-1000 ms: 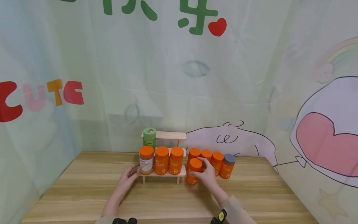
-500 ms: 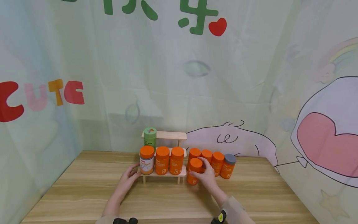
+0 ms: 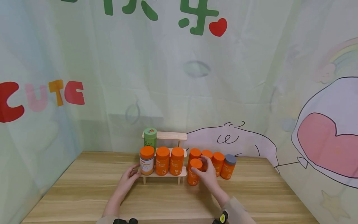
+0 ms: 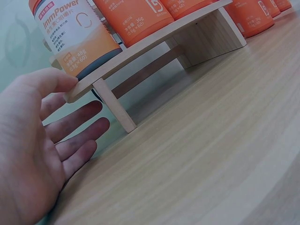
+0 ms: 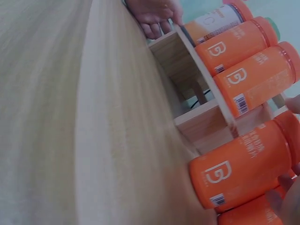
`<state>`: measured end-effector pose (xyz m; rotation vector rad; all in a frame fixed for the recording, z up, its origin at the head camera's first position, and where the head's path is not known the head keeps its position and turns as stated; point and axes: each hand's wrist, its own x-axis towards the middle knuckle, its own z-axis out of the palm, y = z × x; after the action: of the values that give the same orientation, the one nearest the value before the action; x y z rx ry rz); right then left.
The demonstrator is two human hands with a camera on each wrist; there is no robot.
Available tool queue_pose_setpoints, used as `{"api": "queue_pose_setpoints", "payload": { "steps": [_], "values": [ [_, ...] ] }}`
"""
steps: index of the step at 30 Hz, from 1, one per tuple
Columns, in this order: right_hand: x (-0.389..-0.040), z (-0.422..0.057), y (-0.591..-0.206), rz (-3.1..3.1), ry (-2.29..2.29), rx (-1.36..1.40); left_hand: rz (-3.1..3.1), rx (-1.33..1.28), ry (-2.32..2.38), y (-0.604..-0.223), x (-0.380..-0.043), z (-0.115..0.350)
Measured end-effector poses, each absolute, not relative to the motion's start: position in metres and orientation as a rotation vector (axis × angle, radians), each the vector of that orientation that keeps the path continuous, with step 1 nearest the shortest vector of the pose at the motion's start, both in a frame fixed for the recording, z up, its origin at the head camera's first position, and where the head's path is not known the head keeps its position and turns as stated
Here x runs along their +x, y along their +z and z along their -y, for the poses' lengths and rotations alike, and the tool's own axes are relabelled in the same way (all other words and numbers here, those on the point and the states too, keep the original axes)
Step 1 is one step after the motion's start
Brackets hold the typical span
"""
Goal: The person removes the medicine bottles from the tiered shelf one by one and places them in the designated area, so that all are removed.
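Observation:
A small wooden step rack [image 3: 167,175] carries three bottles on its lowest step: a white-labelled bottle with an orange cap [image 3: 147,160] and two orange bottles [image 3: 162,161]. At its left end, my left hand [image 3: 127,179] holds the lowest step's corner, thumb at the front and index finger behind; the other fingers [image 4: 77,119] hang below, fairly straight. Right of the rack, another orange bottle [image 5: 243,164] stands upright on the table. My right hand [image 3: 209,175] is spread around its right side, thumb near the front and fingers parted from the cap.
Behind the right hand is a row of orange bottles [image 3: 218,164], ending in one with a grey cap [image 3: 227,167]. A green canister [image 3: 150,137] stands on a higher step at the left. The wooden table [image 3: 156,202] meets a printed cloth backdrop [image 3: 167,93].
My right hand has loosened around the front orange bottle and drawn slightly right, its fingers coming off the cap. The bottle stays in place; my left hand has kept its hold.

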<state>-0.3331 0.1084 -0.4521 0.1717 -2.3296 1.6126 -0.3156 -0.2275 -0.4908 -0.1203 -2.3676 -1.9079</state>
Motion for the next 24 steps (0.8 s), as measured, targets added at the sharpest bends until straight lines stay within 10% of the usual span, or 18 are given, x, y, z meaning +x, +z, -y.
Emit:
{"api": "queue_pose_setpoints", "payload": {
  "steps": [24],
  "values": [
    [-0.353, -0.069, -0.365, 2.24, 1.677, 0.408, 2.39, -0.105, -1.865, -0.489, -0.314, 0.226]
  ]
}}
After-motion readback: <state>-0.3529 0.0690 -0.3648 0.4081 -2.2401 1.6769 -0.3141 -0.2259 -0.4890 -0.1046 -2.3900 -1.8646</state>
